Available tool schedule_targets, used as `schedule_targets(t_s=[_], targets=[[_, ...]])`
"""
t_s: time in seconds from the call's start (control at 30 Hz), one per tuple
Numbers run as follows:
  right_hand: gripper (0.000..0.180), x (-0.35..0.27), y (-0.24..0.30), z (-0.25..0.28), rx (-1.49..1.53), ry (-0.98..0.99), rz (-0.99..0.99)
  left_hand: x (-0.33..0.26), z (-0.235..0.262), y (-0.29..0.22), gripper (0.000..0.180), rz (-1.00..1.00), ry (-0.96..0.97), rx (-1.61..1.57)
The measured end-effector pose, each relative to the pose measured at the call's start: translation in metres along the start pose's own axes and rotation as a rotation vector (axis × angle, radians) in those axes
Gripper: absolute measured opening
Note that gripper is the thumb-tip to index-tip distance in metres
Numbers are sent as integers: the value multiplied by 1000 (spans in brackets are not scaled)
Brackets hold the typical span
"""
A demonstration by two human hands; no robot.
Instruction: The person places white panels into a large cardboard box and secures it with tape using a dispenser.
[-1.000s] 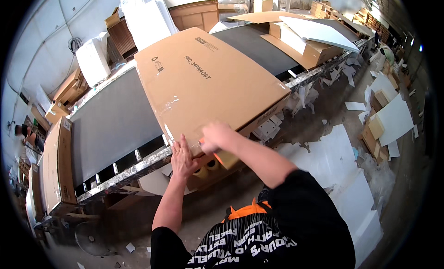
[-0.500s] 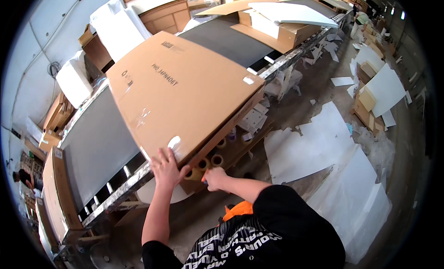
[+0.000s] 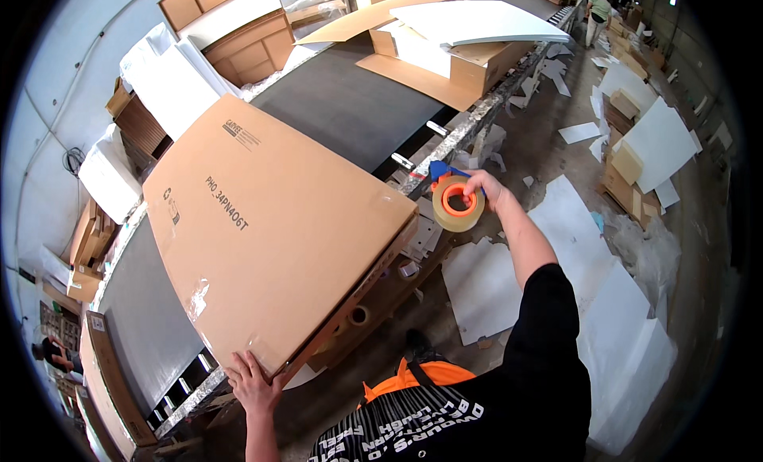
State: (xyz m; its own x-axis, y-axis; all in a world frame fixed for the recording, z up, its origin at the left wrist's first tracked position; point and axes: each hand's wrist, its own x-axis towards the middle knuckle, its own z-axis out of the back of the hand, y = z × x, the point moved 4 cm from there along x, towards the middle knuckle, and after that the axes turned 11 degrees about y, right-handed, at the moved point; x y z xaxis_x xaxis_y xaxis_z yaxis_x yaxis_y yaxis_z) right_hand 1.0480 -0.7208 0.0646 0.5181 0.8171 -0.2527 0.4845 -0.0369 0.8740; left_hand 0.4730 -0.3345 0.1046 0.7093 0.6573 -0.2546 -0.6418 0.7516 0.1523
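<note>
A large flat cardboard box (image 3: 270, 231) lies aslant on the dark conveyor belt (image 3: 350, 88), its near corner hanging past the side rail. At that corner rests my left hand (image 3: 254, 386), fingers spread on the top face and thumb at the edge. Shiny clear tape (image 3: 200, 297) shows on the box's left side. Off the box's right corner, my right hand (image 3: 486, 190) grips a tape dispenser (image 3: 439, 170) with a blue body, an orange hub and a roll of tape (image 3: 461, 223) on it. The dispenser is held in the air beside the conveyor rail.
Farther up the belt stands an opened carton (image 3: 493, 68) with white foam sheets (image 3: 485, 21) on top. Another box (image 3: 115, 382) is at the lower left. Foam scraps (image 3: 493, 287) and plastic litter the floor at right. Tape rolls (image 3: 359, 315) sit under the conveyor. Other people are far off.
My right hand has swung from low by the box's near side up and to the right, bringing the tape dispenser into plain view. The box and my left hand appear lower and farther left.
</note>
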Motion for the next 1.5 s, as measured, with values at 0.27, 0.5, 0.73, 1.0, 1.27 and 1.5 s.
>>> schedule_targets(t_s=[0.27, 0.5, 0.73, 1.0, 1.27, 1.5], targets=[[50, -30, -39, -62, -431, 889, -333, -3, -3, 11, 100, 35, 42, 20], [82, -117, -115, -94, -97, 270, 17, -18, 2, 21, 108, 35, 48, 39], [76, -105, -67, -104, 724, 65, 364, -4, 34, -15, 106, -33, 37, -45], [82, -96, -57, -122, 726, 120, 458, 59, 92, -221, 37, -532, 282, -1305], [69, -125, 8, -161, -563, 11, 839, 94, 166, -343, 47, -411, 921, -1762], [65, -142, 8, -204, -1351, -218, 771, 110, 125, -337, 34, -292, 1076, -1768]])
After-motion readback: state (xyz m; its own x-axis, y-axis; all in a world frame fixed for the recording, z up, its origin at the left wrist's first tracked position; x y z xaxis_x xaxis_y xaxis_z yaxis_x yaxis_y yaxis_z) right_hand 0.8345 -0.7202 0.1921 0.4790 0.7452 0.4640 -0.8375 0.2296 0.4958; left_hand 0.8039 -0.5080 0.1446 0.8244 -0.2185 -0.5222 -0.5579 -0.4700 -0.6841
